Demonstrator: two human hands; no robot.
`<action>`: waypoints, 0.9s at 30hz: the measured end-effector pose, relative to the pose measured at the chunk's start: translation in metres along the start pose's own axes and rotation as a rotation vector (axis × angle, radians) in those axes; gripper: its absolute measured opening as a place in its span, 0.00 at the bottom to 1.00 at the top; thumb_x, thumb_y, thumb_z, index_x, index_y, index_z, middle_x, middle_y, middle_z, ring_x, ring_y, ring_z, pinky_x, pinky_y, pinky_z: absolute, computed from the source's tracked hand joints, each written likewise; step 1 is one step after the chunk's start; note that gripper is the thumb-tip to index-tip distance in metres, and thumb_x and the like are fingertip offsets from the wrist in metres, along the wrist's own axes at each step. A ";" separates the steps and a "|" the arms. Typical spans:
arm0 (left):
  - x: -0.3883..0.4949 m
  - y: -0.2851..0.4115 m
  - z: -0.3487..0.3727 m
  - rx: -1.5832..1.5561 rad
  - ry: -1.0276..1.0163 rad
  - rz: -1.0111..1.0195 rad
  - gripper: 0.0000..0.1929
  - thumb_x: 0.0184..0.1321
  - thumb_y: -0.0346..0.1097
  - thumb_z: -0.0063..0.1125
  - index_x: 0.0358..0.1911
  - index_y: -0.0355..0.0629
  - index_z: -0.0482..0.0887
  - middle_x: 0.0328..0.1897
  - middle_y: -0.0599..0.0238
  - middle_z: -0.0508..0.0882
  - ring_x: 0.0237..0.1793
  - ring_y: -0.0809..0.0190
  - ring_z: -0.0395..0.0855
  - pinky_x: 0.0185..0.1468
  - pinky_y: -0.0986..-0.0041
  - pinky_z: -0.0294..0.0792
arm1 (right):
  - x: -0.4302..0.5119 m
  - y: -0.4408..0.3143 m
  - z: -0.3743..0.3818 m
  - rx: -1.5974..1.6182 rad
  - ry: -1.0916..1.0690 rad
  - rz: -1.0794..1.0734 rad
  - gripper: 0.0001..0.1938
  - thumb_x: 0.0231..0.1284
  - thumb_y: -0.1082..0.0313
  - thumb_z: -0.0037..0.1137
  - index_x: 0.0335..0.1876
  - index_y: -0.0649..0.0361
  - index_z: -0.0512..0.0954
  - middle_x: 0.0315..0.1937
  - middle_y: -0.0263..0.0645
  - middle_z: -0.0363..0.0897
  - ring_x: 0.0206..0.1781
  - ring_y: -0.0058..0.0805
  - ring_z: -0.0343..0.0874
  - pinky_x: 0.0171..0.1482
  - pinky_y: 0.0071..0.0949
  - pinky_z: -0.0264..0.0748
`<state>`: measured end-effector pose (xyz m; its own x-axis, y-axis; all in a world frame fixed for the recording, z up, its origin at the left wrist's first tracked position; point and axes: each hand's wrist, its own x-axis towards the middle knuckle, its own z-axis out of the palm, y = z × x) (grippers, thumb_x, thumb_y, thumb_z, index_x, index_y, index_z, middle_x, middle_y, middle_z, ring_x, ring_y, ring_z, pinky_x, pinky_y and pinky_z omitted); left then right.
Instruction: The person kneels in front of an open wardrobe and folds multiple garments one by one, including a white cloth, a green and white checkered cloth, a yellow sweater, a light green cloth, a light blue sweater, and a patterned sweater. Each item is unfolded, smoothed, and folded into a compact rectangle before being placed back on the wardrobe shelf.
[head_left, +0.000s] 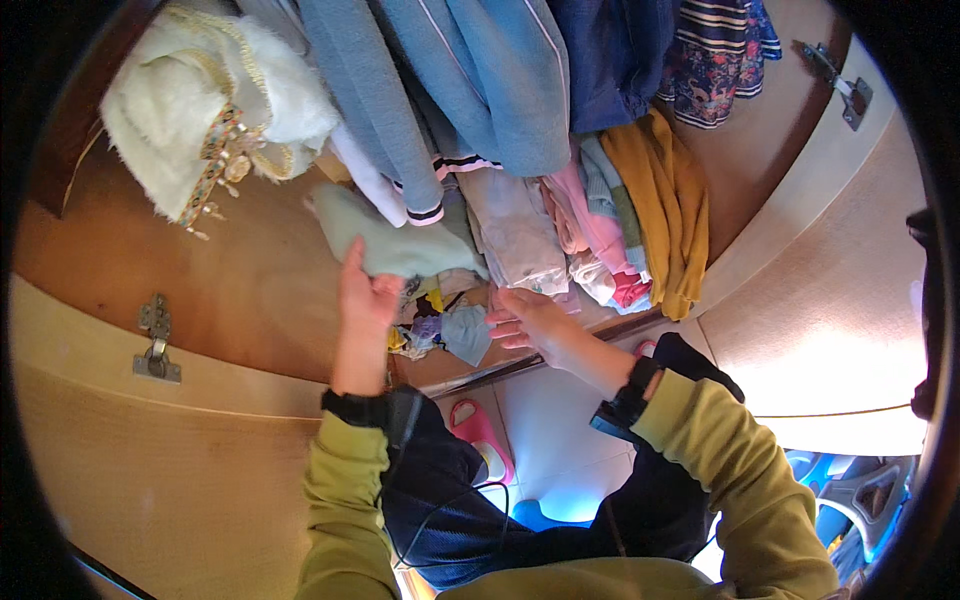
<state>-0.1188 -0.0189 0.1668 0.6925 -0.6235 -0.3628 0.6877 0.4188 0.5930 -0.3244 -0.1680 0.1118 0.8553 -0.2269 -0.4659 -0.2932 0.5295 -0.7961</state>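
Observation:
My left hand (366, 294) is at the near edge of a pale green folded garment (397, 232), fingers apart and slightly blurred. Whether it touches the cloth I cannot tell. My right hand (538, 324), also spread, hovers by the front end of a folded greyish-pink garment (517, 225). Between the hands lies a heap of small mixed cloths (439, 322), among them a light blue piece (466, 334). To the right sit a folded pink garment (592, 214) and a mustard-yellow garment (671, 217). Neither hand grips anything.
Over the wooden cabinet floor (225, 277) hang a grey-blue garment (495, 82), a dark blue garment (619, 67), a patterned garment (709, 67) and a cream furry garment (172, 112) with beaded trim. Open doors with metal hinges (157, 345) flank me. A pink slipper (480, 431) is below.

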 end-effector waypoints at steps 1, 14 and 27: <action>-0.012 -0.020 0.009 -0.002 0.055 0.056 0.15 0.63 0.44 0.52 0.48 0.44 0.74 0.46 0.66 0.81 0.28 0.68 0.76 0.28 0.80 0.68 | 0.003 0.001 0.005 0.110 0.029 0.069 0.29 0.64 0.41 0.46 0.59 0.57 0.67 0.50 0.43 0.76 0.42 0.33 0.79 0.41 0.33 0.75; -0.097 -0.117 0.046 1.800 -0.563 0.211 0.22 0.55 0.47 0.57 0.46 0.37 0.77 0.47 0.40 0.78 0.47 0.40 0.77 0.48 0.57 0.69 | -0.003 -0.033 0.002 -1.590 0.022 -0.969 0.23 0.33 0.54 0.59 0.41 0.53 0.77 0.34 0.43 0.78 0.37 0.43 0.77 0.38 0.39 0.71; -0.065 -0.106 0.031 0.846 -0.604 0.031 0.16 0.57 0.20 0.43 0.48 0.35 0.77 0.42 0.59 0.82 0.42 0.62 0.82 0.47 0.73 0.74 | 0.045 -0.047 -0.029 -1.627 0.297 -1.160 0.18 0.31 0.59 0.57 0.34 0.54 0.76 0.27 0.39 0.76 0.32 0.42 0.76 0.33 0.38 0.70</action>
<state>-0.2435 -0.0435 0.1501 0.3228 -0.9448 -0.0564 0.1326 -0.0138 0.9911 -0.2843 -0.2273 0.1170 0.8526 -0.0427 0.5208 0.0532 -0.9844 -0.1679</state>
